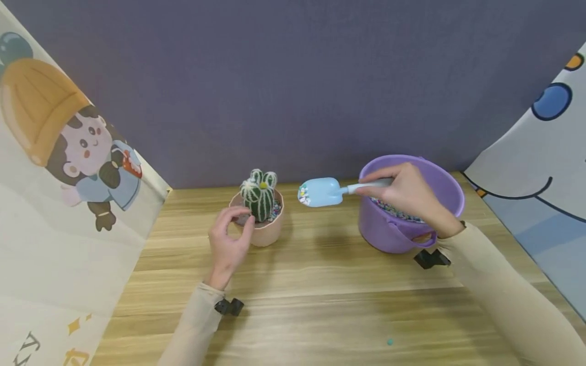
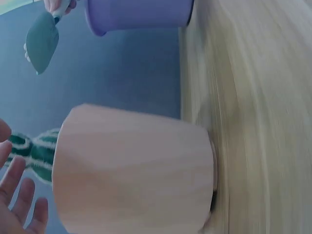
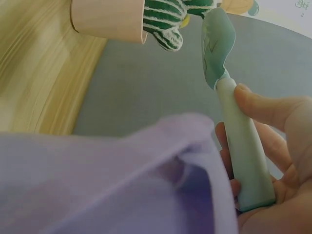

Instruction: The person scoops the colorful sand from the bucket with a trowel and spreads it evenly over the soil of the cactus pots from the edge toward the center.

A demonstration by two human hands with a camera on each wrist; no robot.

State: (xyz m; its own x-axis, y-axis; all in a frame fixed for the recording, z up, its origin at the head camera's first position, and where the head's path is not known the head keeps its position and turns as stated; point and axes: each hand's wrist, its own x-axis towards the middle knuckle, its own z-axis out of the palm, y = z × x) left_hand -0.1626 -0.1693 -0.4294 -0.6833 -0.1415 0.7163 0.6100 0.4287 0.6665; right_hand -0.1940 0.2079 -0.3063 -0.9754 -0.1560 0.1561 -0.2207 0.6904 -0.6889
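Note:
A small light-blue trowel [image 1: 322, 192] is gripped by its pale handle in my right hand [image 1: 409, 190]. Several small coloured pebbles [image 1: 304, 194] lie at the tip of its blade. The blade hangs above the table between the purple bucket [image 1: 389, 236] and a pink pot [image 1: 266, 235]. A green, white-striped cactus [image 1: 259, 206] stands in that pot, with coloured pebbles about its base. Beside the pot's near left rim hovers my left hand [image 1: 232, 239], its fingers loosely bent around air. In the left wrist view those fingers [image 2: 23, 202] are spread and hold nothing.
More coloured pebbles [image 1: 397, 212] lie inside the bucket, whose handle hangs at its front. One teal pebble [image 1: 390, 342] rests on the wooden table [image 1: 302, 315] near the front. A dark grey panel [image 1: 293, 91] rises behind; printed white panels flank both sides.

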